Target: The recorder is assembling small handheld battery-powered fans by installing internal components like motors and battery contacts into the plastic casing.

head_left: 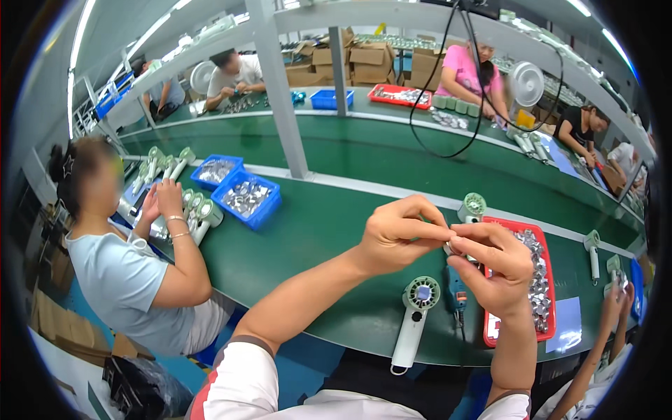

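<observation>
My left hand (406, 234) and my right hand (495, 269) meet above the green workbench. Their fingertips pinch a small silvery part (449, 248), mostly hidden by the fingers. Below them lies a handheld fan (413, 324) with a pale green round head and a white handle. A teal electric screwdriver (456, 288) rests beside it, its cord running toward me. Right of that, partly behind my right hand, stands a red tray (550, 308) of loose silvery metal parts. Another handheld fan (473, 204) is beyond my fingers.
A co-worker (133, 259) at my left works near several fans and two blue bins (269, 206) of metal parts. A bluish sheet (565, 325) lies right of the red tray. At far right, another person's hands (616, 297) hold something. A metal post (280, 91) rises beyond the bench.
</observation>
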Action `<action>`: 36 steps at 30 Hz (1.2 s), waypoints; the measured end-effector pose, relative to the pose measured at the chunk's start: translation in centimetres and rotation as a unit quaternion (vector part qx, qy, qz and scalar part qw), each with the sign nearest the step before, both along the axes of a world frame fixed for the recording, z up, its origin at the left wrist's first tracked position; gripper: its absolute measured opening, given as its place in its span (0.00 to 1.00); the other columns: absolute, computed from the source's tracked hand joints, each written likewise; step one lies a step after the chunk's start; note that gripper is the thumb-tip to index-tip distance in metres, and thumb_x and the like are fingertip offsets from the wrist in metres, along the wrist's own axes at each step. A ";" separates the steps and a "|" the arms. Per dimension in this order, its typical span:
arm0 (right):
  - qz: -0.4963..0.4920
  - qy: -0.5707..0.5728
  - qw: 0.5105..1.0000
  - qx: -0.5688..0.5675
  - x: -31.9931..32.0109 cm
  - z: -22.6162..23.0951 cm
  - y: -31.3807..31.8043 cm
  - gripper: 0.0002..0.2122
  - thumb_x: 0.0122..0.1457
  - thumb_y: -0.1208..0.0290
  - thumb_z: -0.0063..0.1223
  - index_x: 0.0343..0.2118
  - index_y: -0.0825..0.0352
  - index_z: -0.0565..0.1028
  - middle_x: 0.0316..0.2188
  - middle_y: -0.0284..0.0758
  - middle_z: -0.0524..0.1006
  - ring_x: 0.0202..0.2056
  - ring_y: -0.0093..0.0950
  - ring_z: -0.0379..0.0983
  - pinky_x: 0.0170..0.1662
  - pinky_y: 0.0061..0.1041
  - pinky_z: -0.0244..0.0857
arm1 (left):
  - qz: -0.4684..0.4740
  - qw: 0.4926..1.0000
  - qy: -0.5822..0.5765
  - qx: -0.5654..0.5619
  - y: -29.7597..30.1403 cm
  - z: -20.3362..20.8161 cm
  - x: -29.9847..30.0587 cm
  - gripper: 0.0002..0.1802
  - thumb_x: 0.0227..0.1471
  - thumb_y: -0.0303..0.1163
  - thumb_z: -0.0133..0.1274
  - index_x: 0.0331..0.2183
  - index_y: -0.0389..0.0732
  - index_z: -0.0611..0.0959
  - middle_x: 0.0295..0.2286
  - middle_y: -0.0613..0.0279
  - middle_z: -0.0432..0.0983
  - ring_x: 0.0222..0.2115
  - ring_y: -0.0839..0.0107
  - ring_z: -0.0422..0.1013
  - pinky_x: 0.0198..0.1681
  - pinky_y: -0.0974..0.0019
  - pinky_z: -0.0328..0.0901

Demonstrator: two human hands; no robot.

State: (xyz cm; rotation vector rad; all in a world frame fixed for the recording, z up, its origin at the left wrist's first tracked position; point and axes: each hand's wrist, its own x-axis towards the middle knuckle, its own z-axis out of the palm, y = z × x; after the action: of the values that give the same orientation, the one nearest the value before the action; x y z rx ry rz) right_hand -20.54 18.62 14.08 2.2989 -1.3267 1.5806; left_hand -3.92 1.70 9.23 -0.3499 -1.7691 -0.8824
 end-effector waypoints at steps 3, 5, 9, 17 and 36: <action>-0.005 -0.022 0.999 0.041 0.3 -1.9 -0.1 0.18 0.53 0.88 0.73 0.48 0.69 0.89 0.47 0.47 0.87 0.40 0.31 0.86 0.43 0.28 0.82 | -0.017 0.999 -0.028 0.030 0.2 -2.1 0.5 0.16 0.48 0.08 0.66 0.38 0.33 0.94 0.38 0.52 0.84 0.37 0.64 0.80 0.37 0.66 0.75; -0.036 -0.027 0.994 0.095 -0.3 -2.7 0.4 0.18 0.53 0.87 0.73 0.48 0.69 0.88 0.48 0.46 0.88 0.40 0.30 0.86 0.44 0.28 0.81 | -0.001 0.998 -0.046 0.041 0.2 -3.3 -0.2 0.15 0.50 0.14 0.72 0.40 0.39 0.96 0.37 0.59 0.85 0.34 0.68 0.81 0.35 0.67 0.75; 0.024 -0.090 0.983 0.157 -0.3 -4.0 -1.0 0.19 0.56 0.88 0.72 0.52 0.73 0.86 0.49 0.45 0.87 0.42 0.28 0.85 0.47 0.26 0.79 | 0.056 0.997 -0.056 0.005 -0.7 -4.3 1.0 0.18 0.46 0.12 0.72 0.40 0.38 0.96 0.35 0.56 0.86 0.34 0.65 0.81 0.34 0.67 0.75; -0.002 -0.186 0.945 0.268 -0.1 -6.4 -0.4 0.21 0.56 0.84 0.77 0.53 0.77 0.83 0.46 0.41 0.86 0.44 0.28 0.86 0.49 0.26 0.82 | 0.026 0.991 -0.131 0.013 -0.5 -6.3 1.9 0.20 0.47 0.12 0.71 0.44 0.37 0.95 0.38 0.54 0.86 0.34 0.65 0.80 0.34 0.66 0.75; 0.001 0.035 0.987 0.158 -1.9 -8.3 0.0 0.17 0.48 0.79 0.81 0.44 0.69 0.88 0.41 0.38 0.87 0.36 0.30 0.85 0.37 0.28 0.79 | -0.094 0.937 -0.333 0.041 0.3 -8.3 2.5 0.57 0.35 0.23 0.83 0.67 0.34 0.76 0.55 0.47 0.83 0.56 0.48 0.81 0.61 0.52 0.76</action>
State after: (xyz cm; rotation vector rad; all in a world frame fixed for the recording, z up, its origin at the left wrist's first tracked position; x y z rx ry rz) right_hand -22.44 18.58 5.81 2.5019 -1.6607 1.3594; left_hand -1.45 2.00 0.94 -0.1729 -2.3321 -1.3157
